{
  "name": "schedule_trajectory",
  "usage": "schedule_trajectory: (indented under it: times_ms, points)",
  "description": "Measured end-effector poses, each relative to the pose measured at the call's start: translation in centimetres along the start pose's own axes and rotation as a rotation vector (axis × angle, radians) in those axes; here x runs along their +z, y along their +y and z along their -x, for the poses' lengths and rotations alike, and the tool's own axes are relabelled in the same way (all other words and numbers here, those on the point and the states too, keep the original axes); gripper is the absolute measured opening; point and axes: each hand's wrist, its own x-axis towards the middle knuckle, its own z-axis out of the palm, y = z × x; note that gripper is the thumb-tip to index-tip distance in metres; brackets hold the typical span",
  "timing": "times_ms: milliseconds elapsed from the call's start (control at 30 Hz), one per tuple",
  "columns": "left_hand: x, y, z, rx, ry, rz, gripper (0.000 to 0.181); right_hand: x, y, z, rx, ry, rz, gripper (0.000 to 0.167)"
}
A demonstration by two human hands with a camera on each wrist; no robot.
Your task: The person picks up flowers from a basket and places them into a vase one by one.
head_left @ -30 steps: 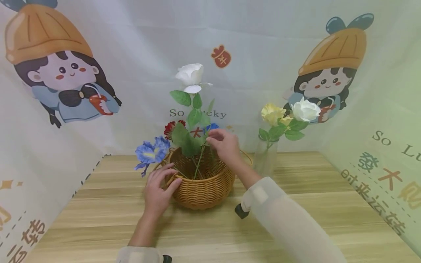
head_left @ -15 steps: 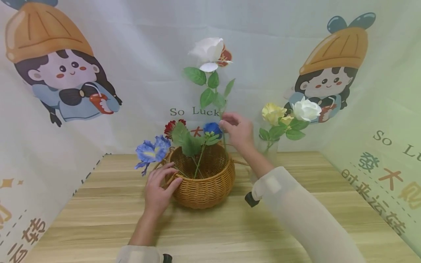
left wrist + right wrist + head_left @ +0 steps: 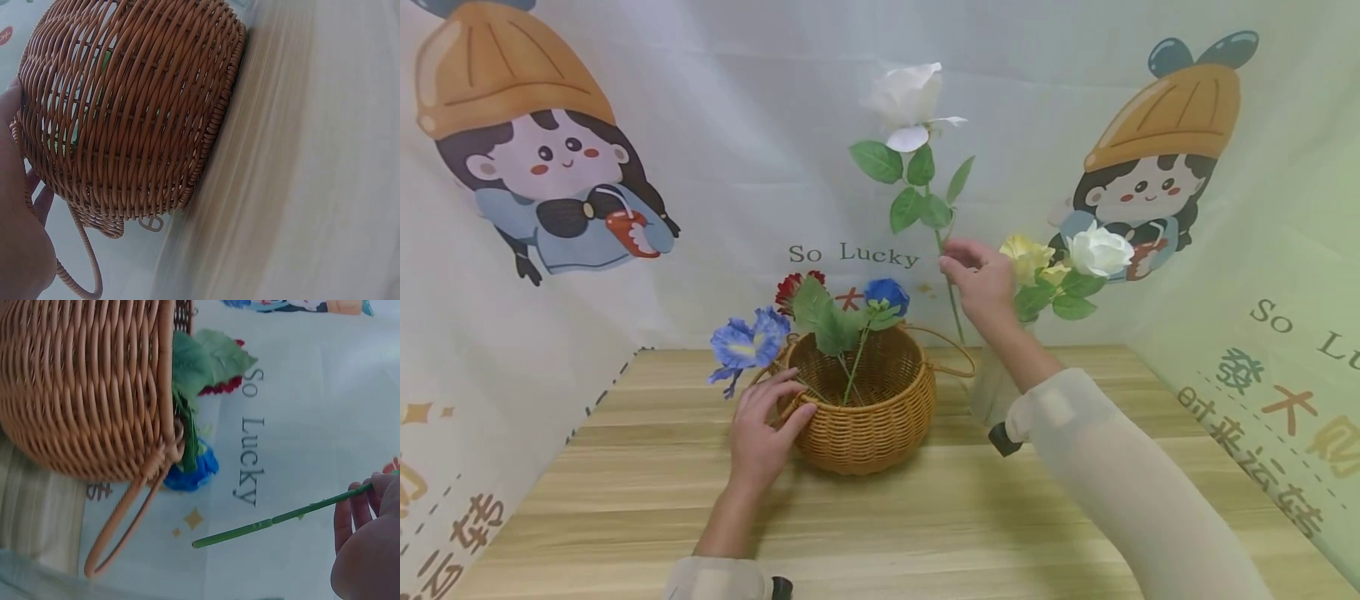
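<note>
In the head view my right hand pinches the green stem of a white artificial rose, held upright in the air to the right of the basket. The stem's bare lower end shows in the right wrist view, apart from the basket. My left hand grips the left side of the brown wicker basket at its rim, thumb and fingers at the edge. Inside the basket stand a blue iris leaning left, a dark red flower behind leaves, and a blue rose.
A clear glass vase behind my right forearm holds a yellow flower and another white rose. The basket's right handle sticks out towards the vase. Printed cloth encloses the wooden table.
My right hand has lifted the white rose up out of the basket and carried it right, beyond the rim. My left hand has stayed on the basket.
</note>
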Motion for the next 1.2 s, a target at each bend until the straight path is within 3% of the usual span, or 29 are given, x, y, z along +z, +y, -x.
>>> schedule_trajectory:
  times_ms: [567,800,1000,1200]
  points:
    - [0.0,-0.3,0.0,0.009,0.002,0.018,0.026,-3.3,-0.4,-1.6,-0.076,0.059,0.085,0.019]
    - [0.1,-0.3,0.0,0.011,0.001,0.017,0.025,-4.1,-0.6,-1.7,-0.037,0.111,0.083,0.021]
    - [0.1,-0.2,0.0,0.013,0.004,0.02,0.025,-4.4,-0.9,-1.9,-0.054,0.153,0.092,0.02]
    - [0.1,-0.2,0.0,0.01,-0.001,0.018,0.025,-4.5,-0.3,-1.7,-0.038,0.139,0.122,0.021]
